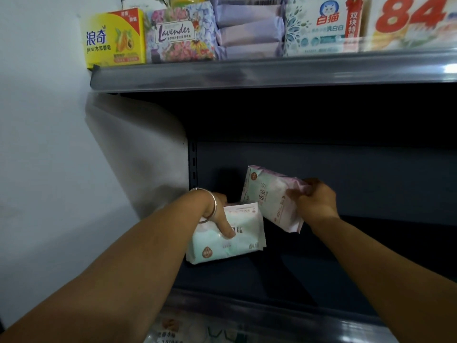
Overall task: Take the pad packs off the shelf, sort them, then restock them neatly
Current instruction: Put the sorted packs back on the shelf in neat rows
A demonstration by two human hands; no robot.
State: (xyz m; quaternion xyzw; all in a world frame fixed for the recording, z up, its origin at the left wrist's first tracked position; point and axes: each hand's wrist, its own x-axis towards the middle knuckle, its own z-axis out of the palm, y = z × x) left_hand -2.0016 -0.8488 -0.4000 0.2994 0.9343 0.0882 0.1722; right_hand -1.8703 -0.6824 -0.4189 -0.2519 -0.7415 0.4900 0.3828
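Both my hands are inside the dark middle shelf. My left hand, with a silver bangle on the wrist, grips a pale green pad pack that lies near the shelf's left end, thumb pressed on its top face. Just to the right, my right hand holds a pink and white pad pack by its right end, tilted and lifted off the shelf floor. The two packs sit close together, the pink one slightly behind and above the green one.
The upper shelf carries a yellow soap box, a floral Lavender pack, stacked lilac pad packs and laundry soap packs. A white wall stands on the left. More packaged goods show on the shelf below.
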